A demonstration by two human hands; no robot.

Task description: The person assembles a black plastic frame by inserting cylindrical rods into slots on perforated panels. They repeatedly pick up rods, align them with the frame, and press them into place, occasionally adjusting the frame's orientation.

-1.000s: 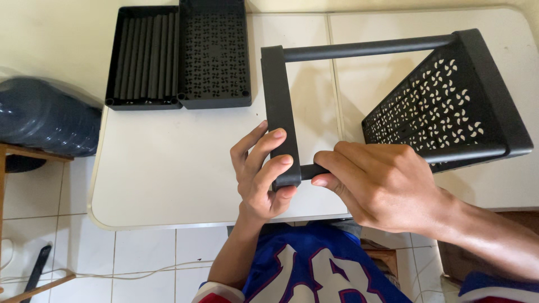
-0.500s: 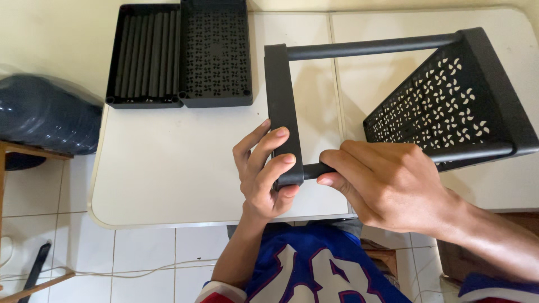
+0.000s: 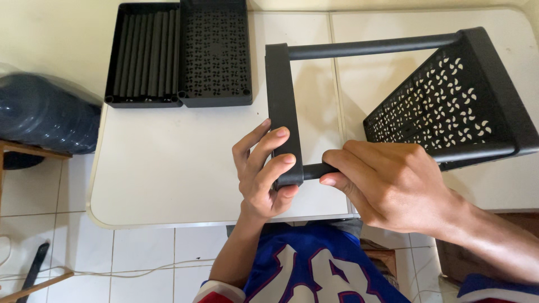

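A white table [image 3: 168, 168] lies under both hands. On it, beyond the right hand [image 3: 387, 185], stands a black shelf frame [image 3: 449, 106] with a patterned side panel. The left hand [image 3: 264, 174] grips the frame's flat end bar [image 3: 282, 101]; the right hand is clenched around the lower rod [image 3: 314, 170] just beside it. Two black trays [image 3: 179, 53] sit well beyond the left hand.

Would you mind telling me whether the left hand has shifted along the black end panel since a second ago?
No. The left hand clasps the near end of the black end panel, just above the table's front edge, as before.
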